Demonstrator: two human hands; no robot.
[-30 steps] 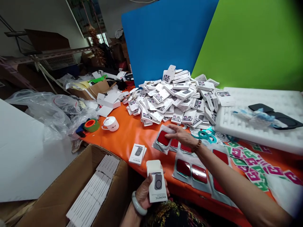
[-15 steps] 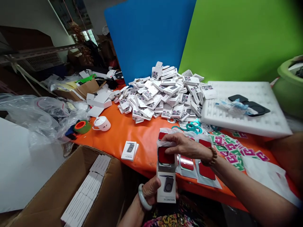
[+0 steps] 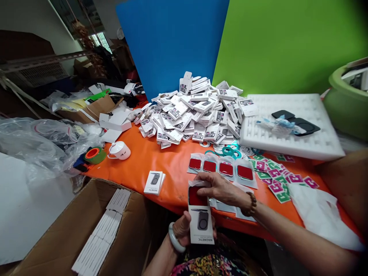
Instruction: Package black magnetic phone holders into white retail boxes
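Box [image 3: 201, 226], small white one printed with a dark gadget and "MAGNETIC", sits upright in your left hand [image 3: 184, 230], fingers wrapped around its left side, just off the near edge of the orange tabletop [image 3: 161, 153]. Your right hand [image 3: 220, 188] pinches a clear pouch with a red pad [image 3: 197, 195] at the box's open top, thumb and fingers closed on it; pouch touches the box mouth, how far it is in you can't tell. Row of four more red-pad pouches [image 3: 221, 168] lies on the tabletop just behind your right hand. A second white box [image 3: 154, 182] lies flat near the near edge, to the left. Green and pink stickers [image 3: 276, 178] spread toward the right edge. Heap of white boxes [image 3: 195, 113] at the far edge, white foam tray [image 3: 290, 132] at the far right corner. Open carton [image 3: 94, 230] with stacked boxes stands below the near left corner.
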